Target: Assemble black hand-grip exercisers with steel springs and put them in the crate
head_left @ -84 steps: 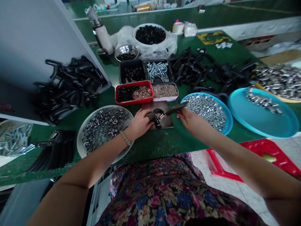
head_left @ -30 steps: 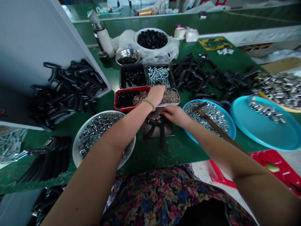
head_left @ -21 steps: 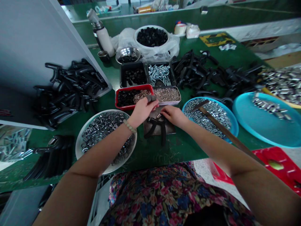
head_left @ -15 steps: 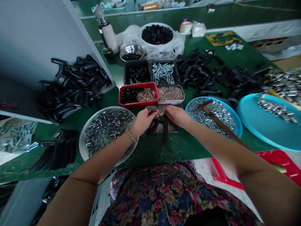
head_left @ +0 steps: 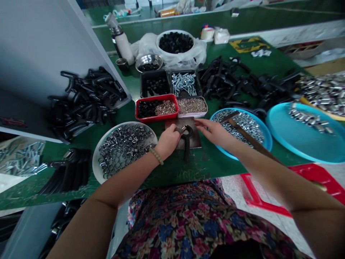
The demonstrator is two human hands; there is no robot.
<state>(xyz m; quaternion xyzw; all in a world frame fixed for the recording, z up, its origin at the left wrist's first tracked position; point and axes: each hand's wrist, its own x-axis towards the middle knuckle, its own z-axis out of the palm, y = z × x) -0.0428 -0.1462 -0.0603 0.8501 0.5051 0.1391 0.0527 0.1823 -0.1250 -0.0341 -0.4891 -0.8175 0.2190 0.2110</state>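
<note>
My left hand (head_left: 168,141) is closed on a black curved clamp part (head_left: 186,142) that rests on a small dark metal plate (head_left: 195,139) at the table's front edge. A shiny metal piece sits at the top of the clamp part, beside my thumb. My right hand (head_left: 214,131) hovers just right of the plate with its fingers stretched out and apart, holding nothing. A hammer (head_left: 244,132) lies across the blue bowl of nuts (head_left: 262,142) right behind that hand.
A white plate of metal rings (head_left: 98,158) lies at left. Behind the plate are a red tray (head_left: 137,108), a tray of small pins (head_left: 192,105), a tray of screws (head_left: 184,81) and a black tray (head_left: 154,84). Piles of black clamp parts (head_left: 86,99) flank the trays; a teal tray (head_left: 304,144) lies right.
My left hand came back from the small trays to the clamp part on the plate and gripped it. My right hand let go of the part and moved slightly right, fingers spread.
</note>
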